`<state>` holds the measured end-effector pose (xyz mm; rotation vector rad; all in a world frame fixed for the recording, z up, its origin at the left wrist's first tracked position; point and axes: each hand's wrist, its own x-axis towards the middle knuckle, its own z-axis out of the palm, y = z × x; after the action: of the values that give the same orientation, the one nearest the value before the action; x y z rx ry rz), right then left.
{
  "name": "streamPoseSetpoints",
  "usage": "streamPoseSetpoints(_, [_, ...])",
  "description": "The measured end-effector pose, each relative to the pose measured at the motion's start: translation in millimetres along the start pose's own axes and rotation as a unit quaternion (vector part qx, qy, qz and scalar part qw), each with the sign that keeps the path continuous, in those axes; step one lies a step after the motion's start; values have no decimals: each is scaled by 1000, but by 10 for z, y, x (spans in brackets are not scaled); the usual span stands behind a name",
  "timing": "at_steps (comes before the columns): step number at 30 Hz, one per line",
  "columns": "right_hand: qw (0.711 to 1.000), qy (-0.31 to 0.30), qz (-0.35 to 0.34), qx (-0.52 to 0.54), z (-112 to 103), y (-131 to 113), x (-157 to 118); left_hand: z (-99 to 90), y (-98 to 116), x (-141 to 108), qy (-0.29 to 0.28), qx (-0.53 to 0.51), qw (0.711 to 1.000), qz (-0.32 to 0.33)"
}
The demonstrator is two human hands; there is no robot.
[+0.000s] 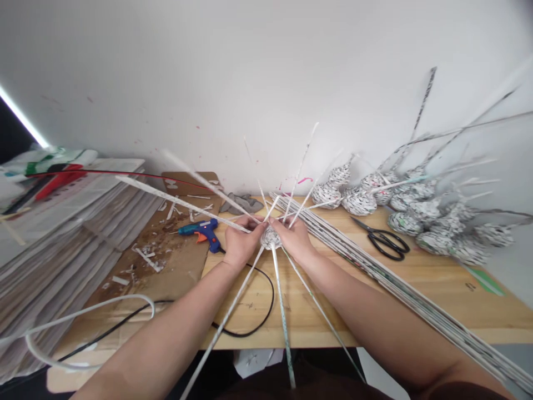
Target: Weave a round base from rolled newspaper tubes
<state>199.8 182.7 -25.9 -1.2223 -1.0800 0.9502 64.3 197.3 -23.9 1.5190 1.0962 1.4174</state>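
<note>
At the middle of the view, a small round woven paper piece (271, 238) has long thin paper rods (280, 294) sticking out of it in all directions. My left hand (245, 240) pinches the far left edge of the piece, thumb and fingers closed on it at the base of the rods. From the right, my right hand (295, 238) is closed on the same piece, its thumb close to the left one. Both hands are just above the wooden table (250, 311).
A blue glue gun (204, 230) lies left on cardboard with paper scraps. Stacked newspapers (95, 239) stand farther left. Black scissors (385, 241), a bundle of paper rods (366, 264) and several woven paper shapes (360, 201) are right. A black cable (272, 300) loops across the table.
</note>
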Motion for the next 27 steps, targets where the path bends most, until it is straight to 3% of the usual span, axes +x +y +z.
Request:
streamPoseSetpoints(8, [999, -19, 43, 12, 10, -30, -23, -24, 29, 18, -15, -2, 1000, 26])
streamPoseSetpoints(17, [999, -13, 42, 31, 30, -100, -52, -5, 125, -4, 1, 17, 1000, 10])
streamPoseSetpoints(21, [1000, 0, 3, -3, 11, -73, -42, -12, 96, 4, -15, -2, 1000, 9])
streamPoseSetpoints(27, [999, 18, -13, -26, -20, -39, -20, -55, -42, 59, -67, -62, 993, -75])
